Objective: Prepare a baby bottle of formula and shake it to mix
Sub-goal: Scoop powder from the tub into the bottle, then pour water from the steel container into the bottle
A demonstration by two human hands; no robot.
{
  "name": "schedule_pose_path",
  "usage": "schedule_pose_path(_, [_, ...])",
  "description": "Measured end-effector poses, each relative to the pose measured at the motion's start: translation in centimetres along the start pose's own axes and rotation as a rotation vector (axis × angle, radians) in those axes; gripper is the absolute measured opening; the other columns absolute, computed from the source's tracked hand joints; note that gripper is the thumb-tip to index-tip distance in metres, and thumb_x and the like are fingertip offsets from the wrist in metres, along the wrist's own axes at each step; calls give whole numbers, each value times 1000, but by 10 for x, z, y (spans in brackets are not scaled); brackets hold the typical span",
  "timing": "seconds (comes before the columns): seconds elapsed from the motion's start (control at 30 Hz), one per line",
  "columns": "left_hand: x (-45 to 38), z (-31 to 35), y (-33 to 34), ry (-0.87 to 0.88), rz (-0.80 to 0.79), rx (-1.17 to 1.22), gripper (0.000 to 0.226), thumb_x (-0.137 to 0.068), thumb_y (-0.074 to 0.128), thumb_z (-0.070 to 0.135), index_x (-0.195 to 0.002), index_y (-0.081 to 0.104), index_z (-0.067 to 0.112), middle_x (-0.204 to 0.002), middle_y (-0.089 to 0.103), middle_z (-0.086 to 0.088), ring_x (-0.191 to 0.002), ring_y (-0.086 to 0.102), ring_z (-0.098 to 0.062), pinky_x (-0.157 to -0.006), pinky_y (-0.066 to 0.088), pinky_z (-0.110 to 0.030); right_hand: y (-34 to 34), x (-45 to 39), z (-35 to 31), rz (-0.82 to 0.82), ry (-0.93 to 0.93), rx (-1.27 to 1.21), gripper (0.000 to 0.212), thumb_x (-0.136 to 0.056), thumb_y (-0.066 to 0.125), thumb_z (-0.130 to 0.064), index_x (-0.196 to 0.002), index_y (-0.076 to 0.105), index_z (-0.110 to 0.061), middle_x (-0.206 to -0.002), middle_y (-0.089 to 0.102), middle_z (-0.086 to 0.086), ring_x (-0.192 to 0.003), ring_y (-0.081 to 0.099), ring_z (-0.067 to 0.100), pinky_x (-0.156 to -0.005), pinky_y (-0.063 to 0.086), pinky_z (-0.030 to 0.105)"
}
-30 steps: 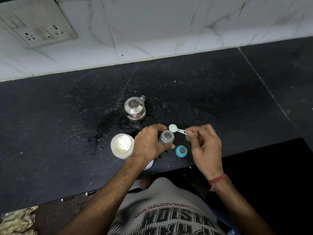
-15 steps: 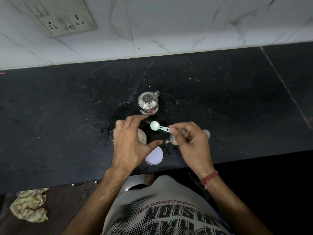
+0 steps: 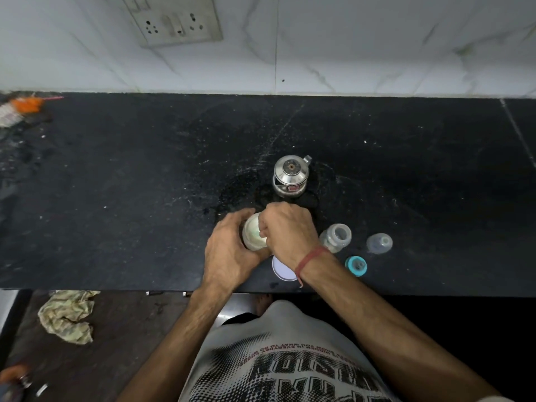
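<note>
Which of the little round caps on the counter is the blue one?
The teal nipple ring, nearest the counter's front edge on the right. The clear dome cap behind it has no colour, and the flat lid under the right wrist is white.

No legible text on anything.

polished steel pot; clear plastic bottle; speckled matt black stone counter; glossy marbled wall tiles.
</note>
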State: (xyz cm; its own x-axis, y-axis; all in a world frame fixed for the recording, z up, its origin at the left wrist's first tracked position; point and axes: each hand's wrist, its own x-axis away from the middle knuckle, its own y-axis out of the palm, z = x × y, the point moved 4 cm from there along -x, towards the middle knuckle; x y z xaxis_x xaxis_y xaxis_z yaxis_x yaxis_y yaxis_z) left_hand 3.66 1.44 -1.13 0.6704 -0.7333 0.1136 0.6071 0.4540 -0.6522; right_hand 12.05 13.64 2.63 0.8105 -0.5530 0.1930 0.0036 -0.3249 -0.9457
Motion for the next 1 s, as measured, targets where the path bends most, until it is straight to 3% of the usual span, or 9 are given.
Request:
schedule_pose_path(0.13, [0,-1,0,-2,-19,8,89,-61,94,66,-141,65,41,-128,70,19,-119,70,-10,-97,62,-48,1,-4,-1,-69,14,41,21,-89,81,-12,-108,79,-21,-109,78,4,-104,75,32,-88,59,41])
schedule_pose_path(0.23, [-3,2,0,2,-68,-14,102,-57,87,74,-148,62,34,-131,67,15,-125,66,-16,-98,59,-46,0,-1,9,-53,31,-59,9,-92,83,-26,-101,82,-28,-104,80,1,-102,75,31,-86,57,38])
schedule_pose_path(0.33, [-8,13,-1,-1,-120,-60,118,-50,85,74,-156,55,30,-135,63,13,-132,57,-21,-104,52,-42,-1,7,26,-17,100,-310,25,-88,87,-48,-110,83,-37,-108,82,-13,-107,75,13,-96,58,36])
schedule_pose_path(0.43, [-17,32,2,27,-137,-119,128,-47,86,80,-161,47,36,-149,58,15,-144,45,-18,-117,43,-48,-12,11,51,21,126,-587,24,-87,90,-45,-108,83,-36,-100,82,-22,-99,74,-8,-101,58,28])
schedule_pose_path(0.5, [-22,54,6,84,-135,-193,122,-51,85,84,-158,48,39,-152,56,14,-147,43,-16,-122,38,-49,-25,12,75,52,150,-676,18,-89,90,-41,-104,84,-34,-96,81,-21,-92,72,-13,-93,56,21])
schedule_pose_path(0.6, [-25,91,20,235,-134,-242,101,-59,86,79,-147,62,36,-139,67,15,-136,54,-15,-119,42,-43,-46,16,114,132,195,-668,7,-94,85,-39,-99,84,-35,-95,80,-19,-82,69,-11,-77,48,15])
schedule_pose_path(0.73, [-21,121,61,308,-240,-173,92,-71,90,66,-151,62,31,-131,67,20,-124,54,-6,-103,56,-35,-52,22,164,197,245,-685,3,-97,82,-34,-100,83,-35,-96,79,-18,-93,71,-3,-77,49,11])
schedule_pose_path(0.9, [-23,118,105,284,-383,-235,98,-72,100,54,-157,56,30,-148,60,10,-135,56,-16,-111,55,-39,-41,16,198,181,277,-668,8,-100,79,-29,-108,82,-30,-105,78,-16,-96,69,-5,-80,50,7])
schedule_pose_path(1.0, [-22,119,113,333,-396,-364,68,-82,94,43,-143,65,37,-138,66,9,-127,66,-22,-100,60,-44,-38,4,197,167,297,-685,19,-97,83,-30,-116,79,-30,-110,76,-15,-86,72,6,-83,58,17])
